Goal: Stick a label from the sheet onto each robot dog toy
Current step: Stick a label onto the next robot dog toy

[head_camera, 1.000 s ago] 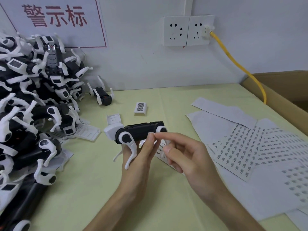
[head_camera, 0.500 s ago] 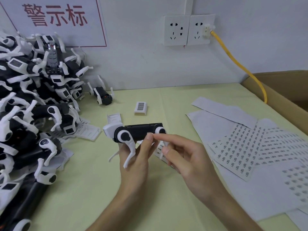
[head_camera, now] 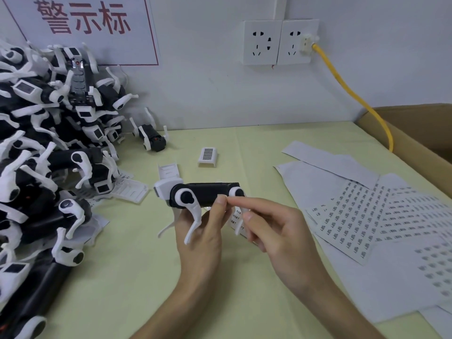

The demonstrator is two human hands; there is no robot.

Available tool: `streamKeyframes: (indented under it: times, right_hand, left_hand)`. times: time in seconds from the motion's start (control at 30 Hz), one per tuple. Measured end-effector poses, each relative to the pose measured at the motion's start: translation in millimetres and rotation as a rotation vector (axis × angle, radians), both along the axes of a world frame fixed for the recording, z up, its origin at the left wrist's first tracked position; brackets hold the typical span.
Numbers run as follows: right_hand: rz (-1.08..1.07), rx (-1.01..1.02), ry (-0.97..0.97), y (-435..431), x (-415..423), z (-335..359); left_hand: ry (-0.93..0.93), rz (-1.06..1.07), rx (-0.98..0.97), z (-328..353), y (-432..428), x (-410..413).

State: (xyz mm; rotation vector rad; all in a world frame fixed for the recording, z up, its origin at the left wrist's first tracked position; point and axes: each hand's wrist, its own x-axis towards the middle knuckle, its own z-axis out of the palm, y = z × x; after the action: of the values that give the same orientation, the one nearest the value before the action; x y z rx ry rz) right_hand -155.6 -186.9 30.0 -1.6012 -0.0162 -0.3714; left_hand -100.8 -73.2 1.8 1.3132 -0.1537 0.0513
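Left hand (head_camera: 203, 238) grips robot dog toy (head_camera: 203, 194) from below, raised over the table (head_camera: 146, 277). Right hand (head_camera: 276, 228) loosely curled, forefinger tip meeting left thumb at toy's rear; a label there possibly, too small to confirm. Label sheets (head_camera: 354, 216) right. Toy pile (head_camera: 46, 155) far left.

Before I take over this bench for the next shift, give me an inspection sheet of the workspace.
Surface: pale green table, bare in front.
Job's things: robot dog toy held up; label sheets at right; toy pile at left.
Clutter: loose white cover, stray toy, backing paper.
Grippers: left hand grips the toy; right hand pinches at its rear.
Cables: yellow cable from wall socket.
Surroundings: cardboard box, warning sign.
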Motion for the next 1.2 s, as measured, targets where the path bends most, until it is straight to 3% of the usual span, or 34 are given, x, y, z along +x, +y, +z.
streamKeyframes:
  times: [0.2, 0.4, 0.63, 0.9, 1.2]
  right_hand:
    - [-0.172, 0.009, -0.092, -9.8, -0.3, 3.6]
    - [-0.187, -0.310, -0.074, -5.6, 3.6, -2.7]
    - [-0.156, -0.288, -0.103, -9.6, 4.4, -3.6]
    - [-0.098, -0.343, -0.118, -7.4, 4.7, -6.9]
    - [-0.116, -0.333, -0.093, -10.5, 7.6, -12.1]
  left_hand:
    - [0.083, 0.051, -0.090, -4.2, 4.4, 15.5]
    - [0.166, -0.103, -0.088, -6.2, 1.3, 7.9]
    - [0.194, -0.249, -0.048, -3.1, 1.1, 4.0]
    - [0.138, -0.166, -0.059, -5.4, -0.1, 3.9]
    - [0.081, -0.233, -0.002, -4.5, -2.7, 2.5]
